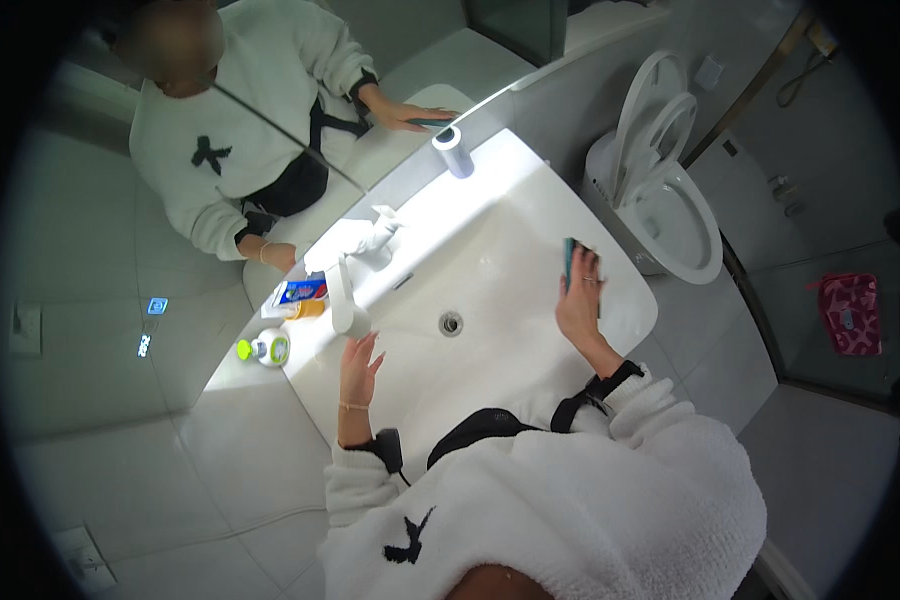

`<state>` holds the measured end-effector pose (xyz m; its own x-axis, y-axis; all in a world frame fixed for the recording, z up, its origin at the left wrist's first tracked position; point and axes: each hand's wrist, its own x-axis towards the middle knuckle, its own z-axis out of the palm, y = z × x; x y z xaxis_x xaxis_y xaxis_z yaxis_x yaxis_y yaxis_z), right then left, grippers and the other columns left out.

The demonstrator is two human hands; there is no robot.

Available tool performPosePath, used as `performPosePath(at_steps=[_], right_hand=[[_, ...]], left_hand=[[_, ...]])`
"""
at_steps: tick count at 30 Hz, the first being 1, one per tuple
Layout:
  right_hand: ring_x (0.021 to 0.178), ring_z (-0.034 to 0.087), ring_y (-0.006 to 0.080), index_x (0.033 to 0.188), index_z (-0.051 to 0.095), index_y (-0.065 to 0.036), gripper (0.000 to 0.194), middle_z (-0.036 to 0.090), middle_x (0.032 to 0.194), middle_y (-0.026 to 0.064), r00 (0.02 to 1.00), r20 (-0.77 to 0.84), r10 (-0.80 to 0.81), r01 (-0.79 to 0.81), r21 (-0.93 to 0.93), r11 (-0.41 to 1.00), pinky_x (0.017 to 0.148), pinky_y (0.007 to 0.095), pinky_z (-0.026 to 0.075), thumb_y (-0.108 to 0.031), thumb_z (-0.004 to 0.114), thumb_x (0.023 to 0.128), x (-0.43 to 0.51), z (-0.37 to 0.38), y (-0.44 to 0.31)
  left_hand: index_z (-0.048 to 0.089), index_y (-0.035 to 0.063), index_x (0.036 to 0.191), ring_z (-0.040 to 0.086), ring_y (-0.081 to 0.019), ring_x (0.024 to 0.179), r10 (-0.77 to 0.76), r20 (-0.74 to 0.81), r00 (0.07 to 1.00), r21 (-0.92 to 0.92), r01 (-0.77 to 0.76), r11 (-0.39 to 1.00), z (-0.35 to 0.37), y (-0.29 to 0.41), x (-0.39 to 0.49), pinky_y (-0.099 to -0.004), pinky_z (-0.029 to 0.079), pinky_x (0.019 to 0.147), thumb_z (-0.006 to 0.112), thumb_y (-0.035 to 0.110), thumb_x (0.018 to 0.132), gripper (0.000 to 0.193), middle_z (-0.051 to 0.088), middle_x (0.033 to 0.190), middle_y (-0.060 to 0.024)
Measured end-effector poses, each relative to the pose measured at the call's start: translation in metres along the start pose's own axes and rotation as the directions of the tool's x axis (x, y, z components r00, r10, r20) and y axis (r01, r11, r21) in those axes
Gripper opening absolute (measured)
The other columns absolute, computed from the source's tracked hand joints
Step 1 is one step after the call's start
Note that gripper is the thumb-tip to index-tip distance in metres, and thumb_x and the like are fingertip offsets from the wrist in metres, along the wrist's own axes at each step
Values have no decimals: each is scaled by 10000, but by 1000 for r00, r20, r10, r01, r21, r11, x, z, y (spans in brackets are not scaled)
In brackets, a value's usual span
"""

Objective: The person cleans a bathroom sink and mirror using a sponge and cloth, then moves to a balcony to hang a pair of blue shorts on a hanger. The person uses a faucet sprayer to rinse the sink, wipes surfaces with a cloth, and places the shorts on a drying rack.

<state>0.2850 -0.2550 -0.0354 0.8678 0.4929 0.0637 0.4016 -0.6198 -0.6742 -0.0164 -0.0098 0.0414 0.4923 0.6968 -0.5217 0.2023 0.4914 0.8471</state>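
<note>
My right hand (579,304) lies over a flat teal and dark scrubbing sponge or cloth (568,259) on the right side of the white washbasin (487,322). Most of that item is hidden under my fingers. At the left, my left hand (358,371) has its fingers apart and holds nothing; its fingertips are just below the spout of the white faucet (350,315). Whether they touch the spout I cannot tell. A round metal drain (451,323) sits between my hands in the basin floor.
A pump bottle with a green top (270,347), a blue toothpaste tube (302,291) and a pale cylinder (454,152) line the ledge below the mirror (270,135). To the right stands a toilet (679,221) with its lid up. A pink patterned pouch (849,313) is farther right.
</note>
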Motion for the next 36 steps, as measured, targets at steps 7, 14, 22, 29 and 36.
performPosePath(at_steps=[7, 14, 22, 29, 36], right_hand=[[1381, 138, 451, 1405, 184, 99, 607, 139, 1482, 314, 976, -184, 116, -128, -59, 990, 1111, 558, 70, -167, 447, 927, 102, 96, 1], [1376, 196, 401, 1400, 146, 112, 682, 234, 1460, 284, 983, -146, -113, 141, 195, 971, 1112, 523, 147, -121, 539, 895, 227, 138, -32], [1349, 256, 398, 1404, 237, 59, 618, 291, 1435, 269, 877, 305, -372, 339, 158, 927, 1103, 508, 194, -67, 485, 853, 144, 113, -18], [859, 602, 278, 1155, 588, -63, 354, 641, 965, 177, 633, 704, -323, -80, 474, 877, 763, 374, 460, -323, 494, 933, -13, 139, -104], [940, 535, 112, 1261, 507, -3, 370, 601, 1063, 69, 397, 792, -464, -739, 576, 350, 800, 247, 454, -202, 533, 950, -11, 111, -163]], left_hand=[[214, 2, 1444, 489, -190, 1102, 645, -114, 756, 236, -610, 756, 53, 39, -11, -335, 432, 912, 605, 128, 882, 696, 411, 1334, -142], [215, -37, 1429, 482, -271, 1136, 710, -148, 689, 675, -454, 581, 82, 49, -8, -337, 458, 904, 561, 152, 930, 636, 362, 1341, -208], [194, -33, 1438, 475, -288, 1161, 748, -101, 656, 779, -415, 469, 79, 44, -5, -332, 451, 920, 566, 142, 928, 655, 368, 1338, -234], [74, -4, 1463, 524, -208, 1100, 747, -184, 640, 500, -593, 631, 83, 40, -5, -279, 459, 867, 619, 71, 887, 797, 444, 1308, -187], [80, 14, 1464, 513, -208, 1081, 648, -119, 752, 389, -565, 728, 55, 15, -6, -298, 421, 915, 706, 117, 828, 899, 497, 1235, -161]])
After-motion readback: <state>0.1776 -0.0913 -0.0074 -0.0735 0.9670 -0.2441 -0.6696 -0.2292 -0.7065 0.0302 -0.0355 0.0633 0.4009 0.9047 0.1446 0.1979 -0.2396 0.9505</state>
